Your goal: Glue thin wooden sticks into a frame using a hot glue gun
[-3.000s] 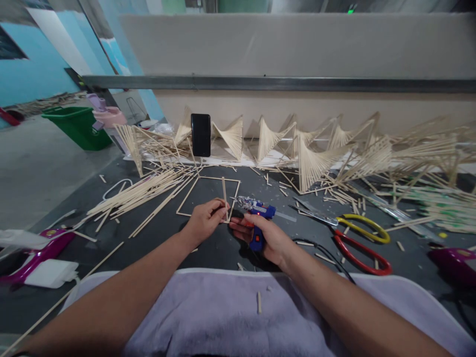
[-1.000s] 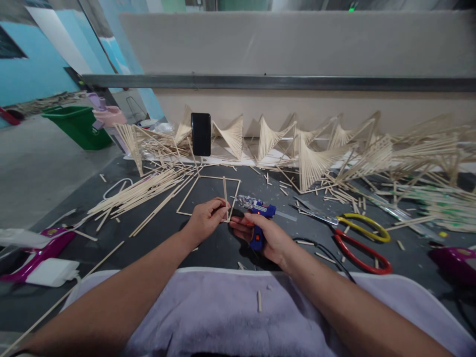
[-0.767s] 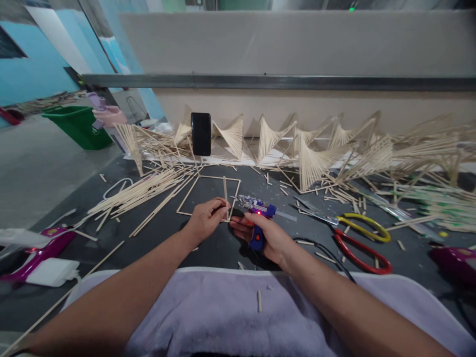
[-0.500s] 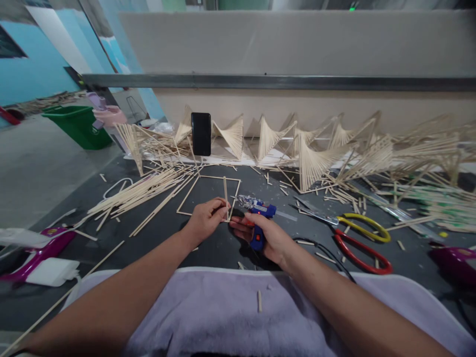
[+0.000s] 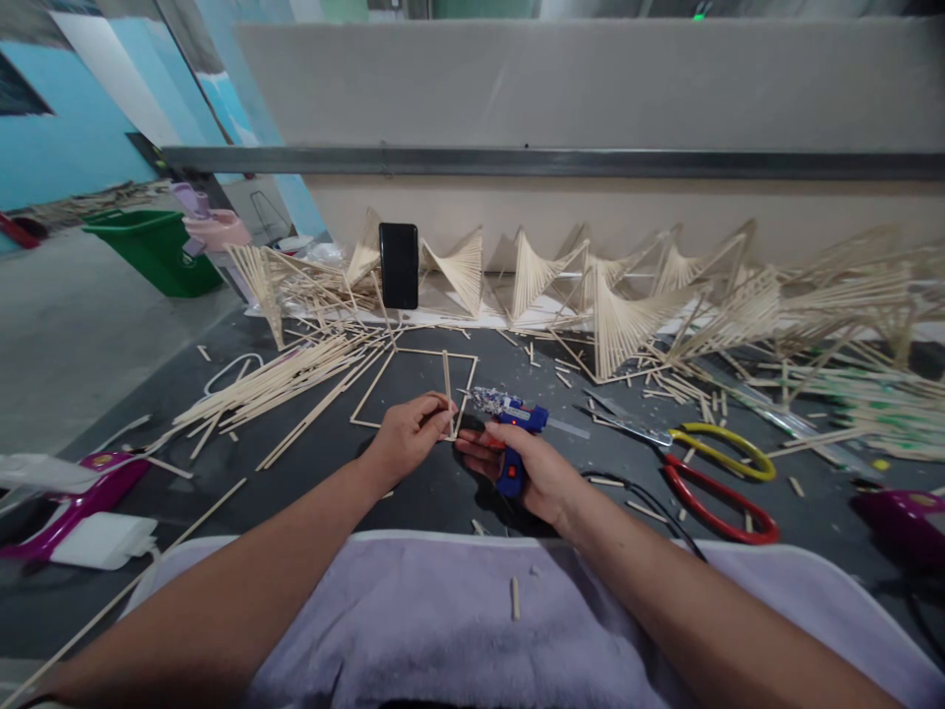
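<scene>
My left hand (image 5: 410, 437) pinches a thin wooden stick (image 5: 447, 379) that stands upright at the near right corner of a stick frame (image 5: 371, 386). The four-sided frame lies flat on the dark table (image 5: 295, 502). In my right hand (image 5: 535, 471) is a blue hot glue gun (image 5: 521, 418), its tip pointing left towards the upright stick. A red light glows on the gun, and a clear glue stick (image 5: 570, 430) pokes out of its back. My fingers partly cover the frame's near right corner.
Loose sticks (image 5: 273, 384) lie in a pile at the left. Scissors (image 5: 709, 473) with yellow and red handles rest at the right. Twisted stick models (image 5: 612, 325) line the back, beside a phone (image 5: 399, 266). A power strip (image 5: 89, 492) sits at the left edge; offcuts are scattered about.
</scene>
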Available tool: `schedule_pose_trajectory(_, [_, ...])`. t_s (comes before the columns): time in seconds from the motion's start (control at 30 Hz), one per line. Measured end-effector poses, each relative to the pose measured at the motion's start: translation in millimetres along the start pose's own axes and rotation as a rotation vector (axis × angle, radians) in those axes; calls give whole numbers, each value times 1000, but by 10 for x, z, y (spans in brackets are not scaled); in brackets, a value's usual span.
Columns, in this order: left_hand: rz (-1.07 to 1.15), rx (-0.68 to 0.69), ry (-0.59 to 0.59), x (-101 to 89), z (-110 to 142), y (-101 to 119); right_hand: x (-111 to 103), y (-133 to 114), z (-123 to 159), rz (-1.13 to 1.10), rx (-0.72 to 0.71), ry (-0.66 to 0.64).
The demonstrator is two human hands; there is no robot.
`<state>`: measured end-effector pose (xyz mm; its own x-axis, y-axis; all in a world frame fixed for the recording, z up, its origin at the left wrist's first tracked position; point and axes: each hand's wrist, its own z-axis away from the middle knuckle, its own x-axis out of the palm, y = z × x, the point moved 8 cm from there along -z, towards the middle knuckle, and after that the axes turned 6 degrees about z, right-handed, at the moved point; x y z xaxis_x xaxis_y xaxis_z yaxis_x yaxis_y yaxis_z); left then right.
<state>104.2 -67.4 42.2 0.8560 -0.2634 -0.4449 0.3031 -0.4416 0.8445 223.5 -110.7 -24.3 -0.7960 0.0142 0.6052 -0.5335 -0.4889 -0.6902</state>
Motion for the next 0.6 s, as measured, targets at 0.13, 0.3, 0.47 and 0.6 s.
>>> schedule_pose_trajectory(0.13, [-7,8,3,-2,0,7,8,-5,6,-4,-5,-7])
schedule_pose_trajectory(0.3, [-21,2,1,-7,0,11,13,-10,18,-4,0,5])
schedule_pose_trajectory(0.47, [-5,-2,3,-5,3,11,18,-8,12,-6,-1,-1])
schedule_pose_trajectory(0.6, [-1,1,0,-1,7,4,15,-8,7,-5,-3,-3])
